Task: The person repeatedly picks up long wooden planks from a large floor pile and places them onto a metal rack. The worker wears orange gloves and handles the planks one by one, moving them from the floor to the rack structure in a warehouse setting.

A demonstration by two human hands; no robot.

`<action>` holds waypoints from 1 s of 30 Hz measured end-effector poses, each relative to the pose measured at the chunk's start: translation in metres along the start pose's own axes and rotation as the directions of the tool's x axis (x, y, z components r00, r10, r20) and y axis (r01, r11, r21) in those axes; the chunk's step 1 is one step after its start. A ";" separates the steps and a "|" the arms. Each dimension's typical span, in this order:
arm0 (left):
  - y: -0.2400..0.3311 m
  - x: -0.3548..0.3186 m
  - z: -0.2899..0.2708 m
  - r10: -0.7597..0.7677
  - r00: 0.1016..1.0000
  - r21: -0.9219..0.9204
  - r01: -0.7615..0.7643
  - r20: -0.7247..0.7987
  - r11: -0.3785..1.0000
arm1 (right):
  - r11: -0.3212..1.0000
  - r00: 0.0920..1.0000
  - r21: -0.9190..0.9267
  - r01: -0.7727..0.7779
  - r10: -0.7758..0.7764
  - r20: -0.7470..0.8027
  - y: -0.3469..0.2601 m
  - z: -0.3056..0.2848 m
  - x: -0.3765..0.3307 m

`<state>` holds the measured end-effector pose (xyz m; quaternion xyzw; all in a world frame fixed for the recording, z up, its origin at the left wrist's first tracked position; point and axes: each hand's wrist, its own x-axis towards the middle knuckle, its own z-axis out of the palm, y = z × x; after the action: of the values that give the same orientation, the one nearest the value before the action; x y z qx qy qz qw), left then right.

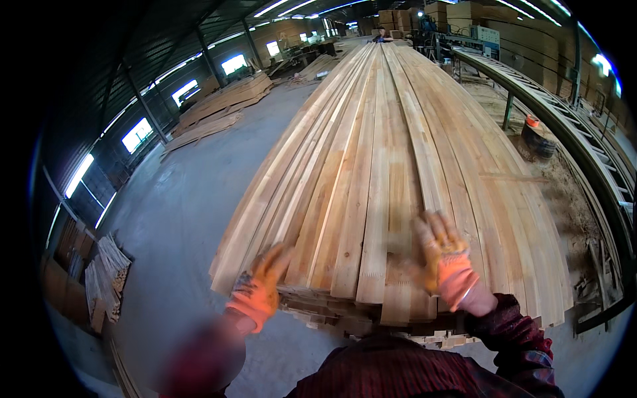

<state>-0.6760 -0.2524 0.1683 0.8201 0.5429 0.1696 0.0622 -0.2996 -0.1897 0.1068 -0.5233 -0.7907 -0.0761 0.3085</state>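
Note:
A wide stack of long wooden boards (pixel 371 192) runs away from me, its near ends uneven. My left hand (pixel 259 285), in an orange and yellow work glove, is over the near left corner of the stack, fingers stretched out toward the boards. Farther right, my right hand (pixel 446 262) in a matching glove is spread above the boards, its fingers slightly blurred. Neither hand grips anything. I cannot tell whether the palms touch the wood.
At the stack's far end stands another person (pixel 380 36). A metal roller conveyor (pixel 551 106) runs along the right, with a dark bucket (pixel 539 140) beside it. Flat board piles (pixel 219 106) lie far left; bundled strips (pixel 106 275) stand near left on the concrete floor (pixel 172 219).

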 end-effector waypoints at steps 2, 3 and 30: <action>-0.009 0.015 -0.022 0.087 0.967 -0.457 -0.192 -0.241 0.868 | 0.955 0.927 -0.140 0.262 -0.289 -0.238 -0.022 0.014 0.002; 0.031 0.039 -0.052 0.032 0.970 -0.502 -0.152 -0.239 0.852 | 0.827 0.817 -0.497 0.263 -0.465 -0.341 -0.025 0.023 0.001; -0.004 -0.040 0.088 -0.059 0.835 -0.589 0.334 0.547 -0.736 | -0.366 0.549 0.472 -0.802 -0.141 0.824 -0.120 0.133 0.075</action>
<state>-0.6630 -0.2796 0.0766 0.0984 0.2640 0.4628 0.8405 -0.4787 -0.1250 0.0681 -0.3182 -0.3374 0.8294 0.3116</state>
